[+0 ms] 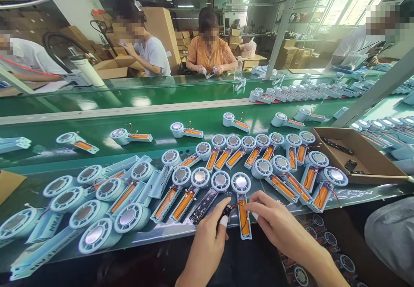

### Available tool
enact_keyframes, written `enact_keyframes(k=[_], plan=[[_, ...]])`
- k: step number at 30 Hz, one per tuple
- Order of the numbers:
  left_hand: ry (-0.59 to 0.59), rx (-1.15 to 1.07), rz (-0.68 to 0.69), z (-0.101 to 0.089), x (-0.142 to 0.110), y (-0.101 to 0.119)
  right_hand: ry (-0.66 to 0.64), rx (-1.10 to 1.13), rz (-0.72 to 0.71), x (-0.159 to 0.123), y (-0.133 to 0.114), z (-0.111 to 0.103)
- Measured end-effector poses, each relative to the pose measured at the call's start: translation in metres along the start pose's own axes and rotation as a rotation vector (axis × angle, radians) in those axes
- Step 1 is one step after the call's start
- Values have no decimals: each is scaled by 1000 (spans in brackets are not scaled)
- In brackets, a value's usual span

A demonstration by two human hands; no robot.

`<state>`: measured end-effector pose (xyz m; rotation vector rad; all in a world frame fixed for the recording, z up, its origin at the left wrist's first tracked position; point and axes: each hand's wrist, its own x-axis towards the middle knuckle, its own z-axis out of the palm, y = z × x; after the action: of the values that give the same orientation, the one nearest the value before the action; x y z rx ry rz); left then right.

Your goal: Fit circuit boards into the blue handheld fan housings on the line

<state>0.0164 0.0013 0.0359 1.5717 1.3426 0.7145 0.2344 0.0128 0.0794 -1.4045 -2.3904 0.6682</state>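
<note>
Pinching a small dark circuit board (227, 210) in the fingers of the left hand (208, 240), low over the front edge of the bench (174, 231), with a white cover (224, 221) on the thumb. Reaching in from the other side with the right hand (280, 223), fingers bent and drawn together beside the handle of a pale blue fan (241, 183). Cannot tell whether gripping the thin wires (236, 205) there or merely touching the handle.

Lying between the two hands, with round head away from the body and handle toward it, showing an orange battery (245, 223) in the open channel. Close on the left, next to another fan (221, 181) with a long black circuit board (204, 205) in the handle (unlike the bare orange of most neighbours). Crowded about on both sides by more fans (131, 218), some overlapping at the far left. Over to the right, near a cardboard tray (362, 178) with a few loose dark boards (338, 146) inside.

Farther off, past a green conveyor belt (155, 116) with a spaced-out row of fans (177, 127), facing a person in an orange top (211, 53), with both hands at a small piece, near a clear bottle (238, 68).
</note>
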Motion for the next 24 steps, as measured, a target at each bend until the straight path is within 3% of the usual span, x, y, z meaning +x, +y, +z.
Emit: enact_keyframes(k=[6, 9, 12, 16, 19, 22, 24], plan=[[29, 129, 122, 6, 4, -2, -74, -239, -73, -2, 2, 6], [-2, 179, 128, 5, 5, -2, -59, -248, -110, 3, 6, 5], [-26, 231, 128, 3, 5, 0, -6, -120, -109, 6, 10, 3], [-18, 380, 138, 4, 4, 5, 117, 215, -80, 14, 10, 8], [-5, 438, 151, 6, 3, 5, 201, 407, 25, 24, 5, 20], [45, 258, 129, 8, 1, 0, 271, 520, 200, 31, -3, 30], [106, 85, 41, 8, 0, -3, 295, 523, 230, 32, -8, 33]])
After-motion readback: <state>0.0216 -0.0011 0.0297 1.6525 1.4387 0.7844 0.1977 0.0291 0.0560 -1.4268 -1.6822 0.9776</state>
